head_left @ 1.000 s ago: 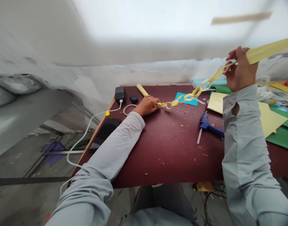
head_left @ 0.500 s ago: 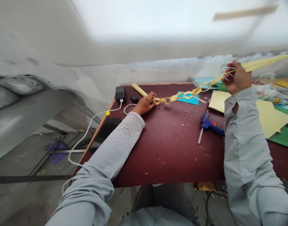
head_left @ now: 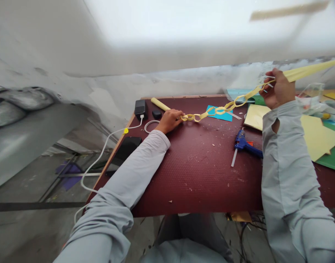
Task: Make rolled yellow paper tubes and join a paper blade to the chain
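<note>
A yellow paper chain (head_left: pixel 220 110) of several loops stretches between my hands over the dark red table (head_left: pixel 183 168). My left hand (head_left: pixel 171 120) pinches its left end low over the tabletop. Higher up at the right, my right hand (head_left: pixel 278 87) is closed on the chain's other end. A long yellow paper piece (head_left: pixel 312 71) runs from my right hand toward the right edge of the view. Behind my left hand lies a yellow paper roll (head_left: pixel 159 103), partly hidden by the fingers.
A blue glue gun (head_left: pixel 244 143) lies right of centre. A blue paper (head_left: pixel 219 113), a yellow pad (head_left: pixel 255 117) and green sheets (head_left: pixel 331 157) lie beyond it. At left are a black charger (head_left: pixel 140 109), a white cable (head_left: pixel 107 140) and a phone (head_left: pixel 129 148).
The chain's left end and my left hand have shifted slightly right. My right hand has moved a little up and right, with the chain still held between both hands.
</note>
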Available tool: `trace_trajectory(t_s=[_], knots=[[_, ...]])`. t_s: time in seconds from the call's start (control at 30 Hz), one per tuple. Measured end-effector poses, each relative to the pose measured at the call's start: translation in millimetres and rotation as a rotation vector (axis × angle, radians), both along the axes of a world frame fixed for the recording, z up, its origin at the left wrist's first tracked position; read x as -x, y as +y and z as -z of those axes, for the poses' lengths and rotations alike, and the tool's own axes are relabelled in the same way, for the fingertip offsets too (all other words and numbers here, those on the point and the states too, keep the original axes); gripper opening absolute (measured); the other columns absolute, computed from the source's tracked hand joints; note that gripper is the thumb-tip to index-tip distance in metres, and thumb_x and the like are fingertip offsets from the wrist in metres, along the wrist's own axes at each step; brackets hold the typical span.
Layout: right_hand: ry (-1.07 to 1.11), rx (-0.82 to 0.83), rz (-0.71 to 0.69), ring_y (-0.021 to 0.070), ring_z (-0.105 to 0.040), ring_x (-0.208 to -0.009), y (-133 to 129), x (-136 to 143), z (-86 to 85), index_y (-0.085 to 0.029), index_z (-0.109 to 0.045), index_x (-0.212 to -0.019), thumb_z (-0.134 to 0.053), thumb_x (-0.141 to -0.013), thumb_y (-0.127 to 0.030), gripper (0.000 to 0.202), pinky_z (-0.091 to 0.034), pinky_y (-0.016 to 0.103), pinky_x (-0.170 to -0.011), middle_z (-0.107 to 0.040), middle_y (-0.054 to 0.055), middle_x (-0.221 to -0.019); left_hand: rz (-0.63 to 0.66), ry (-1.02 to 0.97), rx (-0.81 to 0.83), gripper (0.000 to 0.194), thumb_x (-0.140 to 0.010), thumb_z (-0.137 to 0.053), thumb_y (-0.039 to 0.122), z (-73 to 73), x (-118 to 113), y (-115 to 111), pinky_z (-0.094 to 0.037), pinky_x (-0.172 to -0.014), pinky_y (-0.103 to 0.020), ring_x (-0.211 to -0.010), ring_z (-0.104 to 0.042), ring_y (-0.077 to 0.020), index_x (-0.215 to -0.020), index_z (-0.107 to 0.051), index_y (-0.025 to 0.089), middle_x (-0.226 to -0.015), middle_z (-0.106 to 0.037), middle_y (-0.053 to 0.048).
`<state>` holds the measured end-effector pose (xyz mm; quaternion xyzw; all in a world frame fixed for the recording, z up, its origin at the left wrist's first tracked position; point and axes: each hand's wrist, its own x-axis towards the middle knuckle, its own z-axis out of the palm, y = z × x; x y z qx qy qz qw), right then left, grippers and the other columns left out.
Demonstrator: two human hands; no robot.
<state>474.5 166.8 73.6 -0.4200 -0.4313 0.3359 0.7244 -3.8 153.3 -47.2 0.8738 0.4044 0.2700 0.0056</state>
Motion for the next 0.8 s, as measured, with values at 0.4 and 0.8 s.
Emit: trace_trajectory(t_s=[0.4,0.8], knots=[[-0.039,0.013,0.053,0.0115,-0.036,-0.059,-14,25,-19.4,-0.026,-0.065,-0.083,-0.079,-0.083,-0.048,0.026,-0.035,0.038,-0.065,-0.056,-0.003,-0.070,0.098,0.132,-0.093,0.053,-0.100,-0.061,0.050,-8.4,-27,-27,-0.030,-0.120,-0.055,-0.141,-0.047,-0.0349,-0.149,-0.059,0.029,-0.157,-0.054,-0.010],[-0.032,0.007,0.046,0.0116,-0.038,-0.058,-13,26,-22.0,-0.027,-0.063,-0.077,-0.083,-0.079,-0.051,0.031,-0.038,0.035,-0.058,-0.058,-0.002,-0.070,0.077,0.180,-0.102,0.051,-0.098,-0.059,0.058,5.2,-60,-47,-0.003,-0.129,-0.065,-0.160,-0.022,-0.0386,-0.143,-0.062,0.035,-0.172,-0.032,-0.006]])
